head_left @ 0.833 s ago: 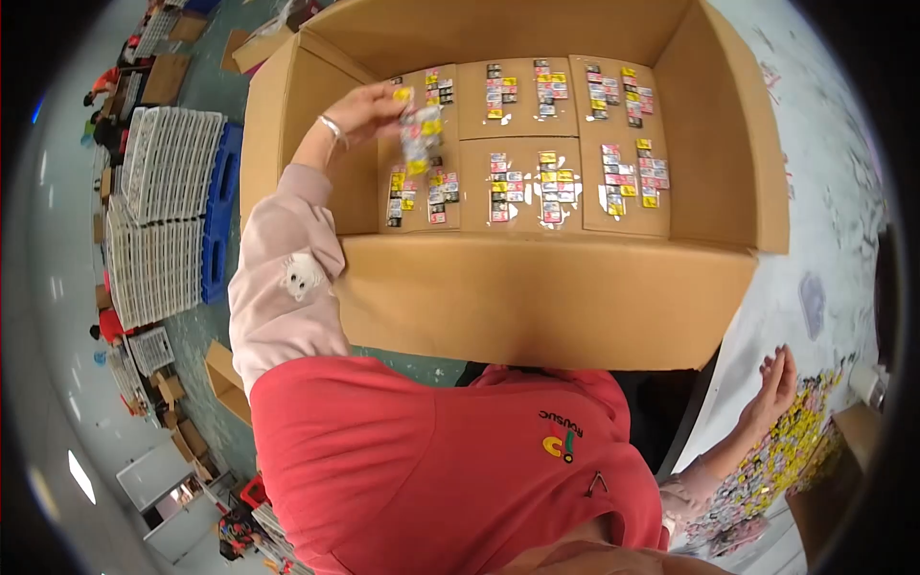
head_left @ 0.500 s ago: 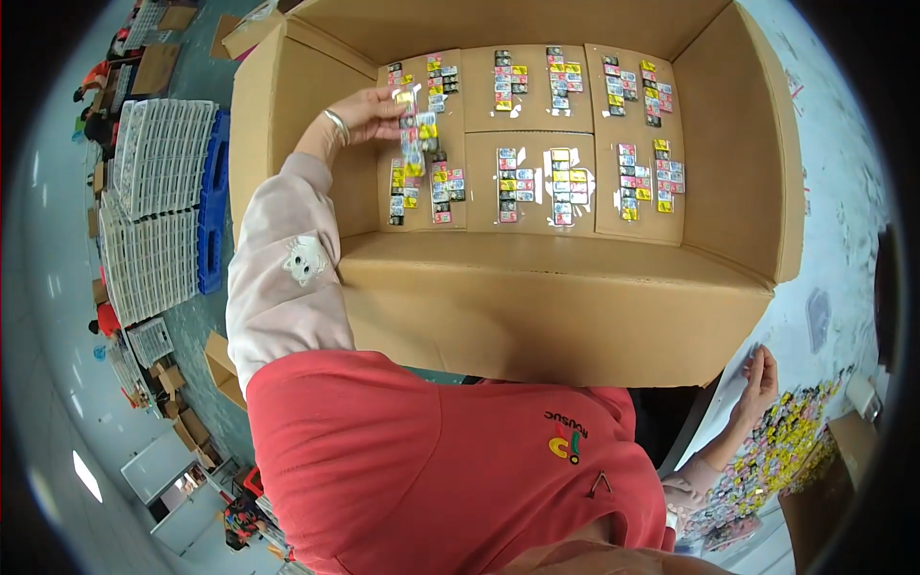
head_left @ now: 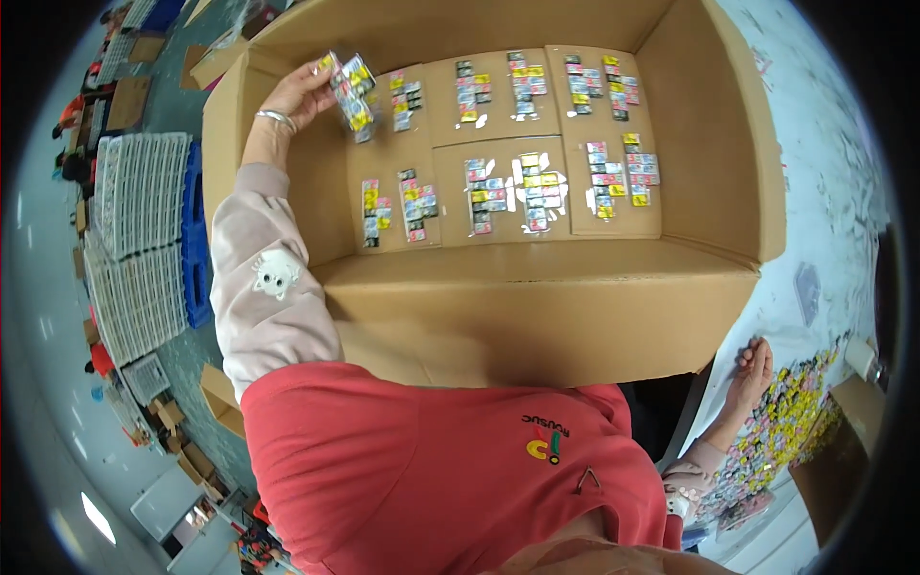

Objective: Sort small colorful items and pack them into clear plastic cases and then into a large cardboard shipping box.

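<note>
My left hand [head_left: 299,96], a bracelet on its wrist, is closed on a clear plastic pack [head_left: 351,94] with small yellow, pink, grey and black pieces in it. I hold it tilted at the far left inside a large open cardboard box [head_left: 537,326]. Similar packs [head_left: 486,196] lie in two rows on the cardboard sheets [head_left: 498,144] in the box. The held pack hides part of the back left corner. Off to the right, over the white table, my right hand [head_left: 755,372] has its fingers curled together; what they hold, if anything, cannot be made out.
A heap of small colourful pieces [head_left: 776,431] covers part of the white table [head_left: 757,172] at the right, beside my right forearm. Stacked white crates [head_left: 139,240] stand on a blue pallet [head_left: 195,240] at the left. Other people and cartons are farther off.
My left hand has moved left and slightly up with the pack, towards the box's back left corner. The whole view has shifted somewhat. My right hand stays near the heap.
</note>
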`<state>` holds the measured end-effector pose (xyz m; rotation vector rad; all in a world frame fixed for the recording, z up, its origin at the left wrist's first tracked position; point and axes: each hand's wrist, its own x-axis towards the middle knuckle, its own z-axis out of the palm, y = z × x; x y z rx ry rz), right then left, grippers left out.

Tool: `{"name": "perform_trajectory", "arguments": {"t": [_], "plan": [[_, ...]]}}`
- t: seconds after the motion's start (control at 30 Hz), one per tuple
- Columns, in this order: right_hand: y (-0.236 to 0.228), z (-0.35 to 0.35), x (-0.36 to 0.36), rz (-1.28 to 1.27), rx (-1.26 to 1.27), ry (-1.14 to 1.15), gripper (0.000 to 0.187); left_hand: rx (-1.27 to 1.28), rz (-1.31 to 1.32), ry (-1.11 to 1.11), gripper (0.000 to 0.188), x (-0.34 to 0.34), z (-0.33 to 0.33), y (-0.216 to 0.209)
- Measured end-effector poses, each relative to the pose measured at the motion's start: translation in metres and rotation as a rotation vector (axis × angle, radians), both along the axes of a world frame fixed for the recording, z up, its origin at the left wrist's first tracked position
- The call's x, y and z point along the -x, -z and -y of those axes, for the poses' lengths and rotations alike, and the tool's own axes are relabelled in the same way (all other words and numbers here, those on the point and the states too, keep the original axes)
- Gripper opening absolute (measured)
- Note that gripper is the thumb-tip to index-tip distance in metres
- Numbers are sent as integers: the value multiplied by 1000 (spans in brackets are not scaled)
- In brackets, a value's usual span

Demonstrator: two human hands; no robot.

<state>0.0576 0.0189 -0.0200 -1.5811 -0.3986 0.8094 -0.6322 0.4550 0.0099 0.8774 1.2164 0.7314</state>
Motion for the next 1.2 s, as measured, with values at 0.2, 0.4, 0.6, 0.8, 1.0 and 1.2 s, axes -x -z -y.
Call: {"name": "perform_trajectory", "arguments": {"t": [0.2, 0.4, 0.6, 0.8, 1.0, 1.2], "plan": [[-2, -10, 7, 16, 25, 91, 14, 129, -65, 226, 28, -152, -13, 33], [-2, -15, 18, 122, 100, 138, 11, 128, -119, 211, 13, -335, -39, 92], [-8, -18, 31, 164, 109, 152, 10, 93, -371, 191, 16, -415, -55, 126], [-8, -17, 35, 174, 125, 177, 11, -456, -1047, 336, 44, -419, -48, 111], [-9, -21, 38, 169, 76, 121, 11, -780, -1149, 405, 33, -361, -35, 84], [-5, -19, 39, 198, 66, 115, 12, -1419, -1064, 971, 42, -322, 41, 122]]}}
